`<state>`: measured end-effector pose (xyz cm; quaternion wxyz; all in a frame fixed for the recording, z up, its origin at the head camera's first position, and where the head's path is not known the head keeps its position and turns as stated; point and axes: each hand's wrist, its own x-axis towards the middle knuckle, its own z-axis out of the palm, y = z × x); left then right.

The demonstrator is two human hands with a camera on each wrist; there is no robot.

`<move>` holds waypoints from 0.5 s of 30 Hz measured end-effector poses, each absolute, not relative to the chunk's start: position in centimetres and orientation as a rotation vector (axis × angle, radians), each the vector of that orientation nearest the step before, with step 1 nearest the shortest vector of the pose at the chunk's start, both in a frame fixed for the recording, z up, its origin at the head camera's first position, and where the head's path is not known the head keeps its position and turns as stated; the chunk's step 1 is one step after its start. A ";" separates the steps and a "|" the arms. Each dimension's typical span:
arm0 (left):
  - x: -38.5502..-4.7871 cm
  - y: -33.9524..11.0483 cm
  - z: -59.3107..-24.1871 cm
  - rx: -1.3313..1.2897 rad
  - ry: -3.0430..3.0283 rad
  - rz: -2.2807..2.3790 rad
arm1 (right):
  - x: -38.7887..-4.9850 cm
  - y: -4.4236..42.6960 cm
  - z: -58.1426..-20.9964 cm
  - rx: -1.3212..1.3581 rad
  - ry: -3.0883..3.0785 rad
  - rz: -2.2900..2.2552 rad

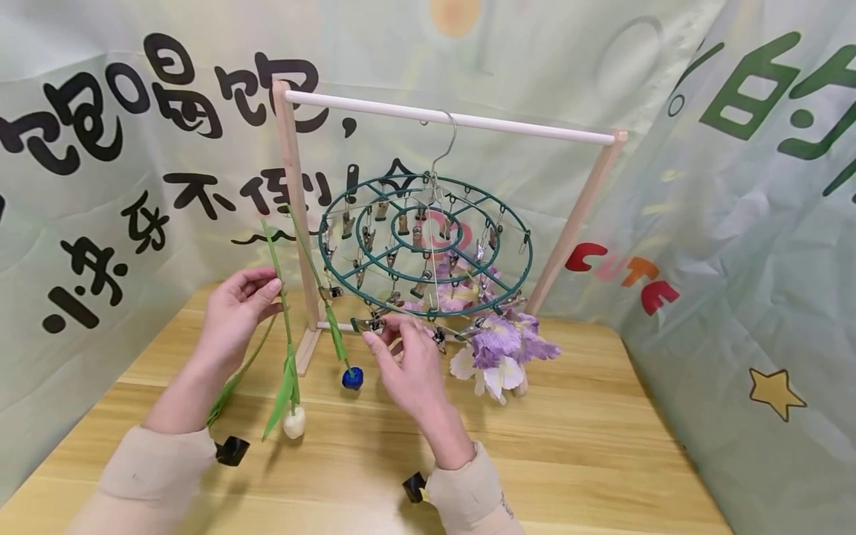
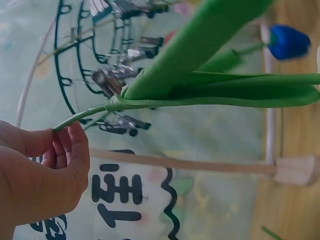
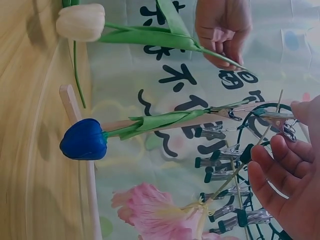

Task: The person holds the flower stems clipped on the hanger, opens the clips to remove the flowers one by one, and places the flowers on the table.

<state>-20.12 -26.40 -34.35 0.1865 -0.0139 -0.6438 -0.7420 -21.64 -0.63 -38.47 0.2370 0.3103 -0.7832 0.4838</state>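
My left hand (image 1: 230, 316) pinches the green stem of a white artificial tulip (image 1: 294, 423), whose bloom points down. In the left wrist view the stem (image 2: 80, 116) bends where thumb and fingertips grip it. My right hand (image 1: 414, 368) holds a metal clip (image 3: 274, 116) at the near rim of a round green clip hanger (image 1: 530, 260), between thumb and fingers. A blue tulip (image 1: 352, 378) hangs bloom down from a clip on the hanger's left side, between my hands. Purple and white flowers (image 1: 498, 343) hang at its right.
The hanger hooks over the white bar (image 1: 521, 125) of a wooden rack (image 1: 289, 160) on the wood-grain table (image 1: 588, 431). Several other clips dangle from its rings. Another green stem (image 1: 244, 368) lies near my left forearm. Printed cloth (image 1: 709, 260) surrounds the table.
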 end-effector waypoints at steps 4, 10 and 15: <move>-20.7 -27.7 -34.6 -0.041 -1.906 -2.060 | -21.7 -0.6 -38.6 0.840 -2.147 1.336; -21.6 -29.8 -35.0 -0.004 -2.057 -2.015 | -21.7 -0.7 -38.6 0.823 -2.160 1.349; -22.7 -30.9 -35.4 0.094 -2.293 -1.874 | -21.8 -0.6 -38.6 0.820 -2.161 1.342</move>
